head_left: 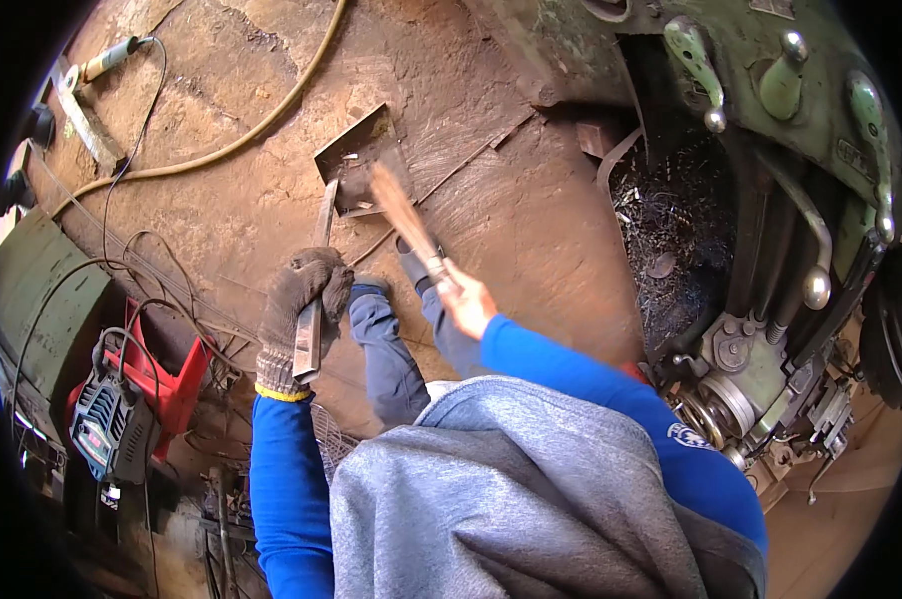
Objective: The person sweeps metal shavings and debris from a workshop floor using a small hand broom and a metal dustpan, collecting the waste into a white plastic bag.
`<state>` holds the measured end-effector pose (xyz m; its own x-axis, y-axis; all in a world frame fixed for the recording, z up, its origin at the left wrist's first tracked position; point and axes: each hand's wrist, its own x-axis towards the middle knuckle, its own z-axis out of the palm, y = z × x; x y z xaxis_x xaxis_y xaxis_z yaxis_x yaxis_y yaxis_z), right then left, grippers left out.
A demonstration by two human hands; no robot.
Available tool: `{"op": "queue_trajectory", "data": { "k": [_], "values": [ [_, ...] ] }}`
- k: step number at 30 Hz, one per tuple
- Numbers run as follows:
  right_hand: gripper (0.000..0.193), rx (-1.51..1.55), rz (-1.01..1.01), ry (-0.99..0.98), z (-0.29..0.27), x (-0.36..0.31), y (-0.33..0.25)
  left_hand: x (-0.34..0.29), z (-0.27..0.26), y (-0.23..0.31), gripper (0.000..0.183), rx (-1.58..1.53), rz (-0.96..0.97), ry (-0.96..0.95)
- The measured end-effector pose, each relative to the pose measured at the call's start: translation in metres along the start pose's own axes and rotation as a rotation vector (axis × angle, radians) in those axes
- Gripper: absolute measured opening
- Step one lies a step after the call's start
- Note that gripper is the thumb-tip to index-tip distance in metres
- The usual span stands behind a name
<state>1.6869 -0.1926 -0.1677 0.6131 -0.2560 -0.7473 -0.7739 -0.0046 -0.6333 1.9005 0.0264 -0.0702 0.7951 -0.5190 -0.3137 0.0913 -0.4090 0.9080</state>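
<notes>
My left hand (304, 292), in a grey knitted work glove with a yellow cuff edge, is closed around the flat metal handle of a dustpan (376, 137). The square, dark pan lies on the floor ahead, with a few small bits in it. Bare, my right hand (467, 302) grips a long-bristled hand brush (403, 212) by its near end. The bristles are slightly blurred and point toward the pan's right side, above the floor; whether their tips touch the pan I cannot tell.
A green lathe-like machine (760, 90) with levers stands at right, beside a heap of metal shavings (670, 230). A yellowish hose (221, 152) crosses the floor. A blue-grey boxed power unit (111, 424), a red frame (176, 374) and loose cables are at left. My feet stand just behind the pan.
</notes>
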Motion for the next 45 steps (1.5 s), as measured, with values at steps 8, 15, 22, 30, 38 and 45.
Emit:
{"op": "queue_trajectory", "data": {
  "k": [8, 15, 22, 30, 38, 45],
  "values": [
    [0.054, -0.289, 0.005, 0.311, -0.044, 0.088, 0.004, 0.003, 0.001, -0.003, 0.005, 0.038, 0.124, 0.063],
    [0.051, -0.078, 0.298, -0.043, 0.066, 0.006, -0.052, -0.016, 0.003, -0.017, 0.019, -0.348, -0.35, 0.181],
    [0.052, -0.131, -0.13, 0.075, 0.029, -0.023, -0.003, -0.032, 0.005, 0.019, 0.009, -0.318, -0.136, 0.472],
    [0.056, -0.073, -0.046, 0.006, -0.023, -0.057, -0.053, -0.114, -0.041, 0.03, 0.016, -0.37, -0.264, 0.539],
    [0.052, -0.32, -0.061, -0.086, 0.037, -0.067, -0.143, -0.167, -0.092, 0.033, 0.027, -0.46, -0.374, 0.71],
    [0.055, -0.469, -0.118, -0.045, 0.079, -0.038, -0.219, -0.165, -0.163, 0.039, 0.03, -0.799, -0.424, 0.896]
  ]
}}
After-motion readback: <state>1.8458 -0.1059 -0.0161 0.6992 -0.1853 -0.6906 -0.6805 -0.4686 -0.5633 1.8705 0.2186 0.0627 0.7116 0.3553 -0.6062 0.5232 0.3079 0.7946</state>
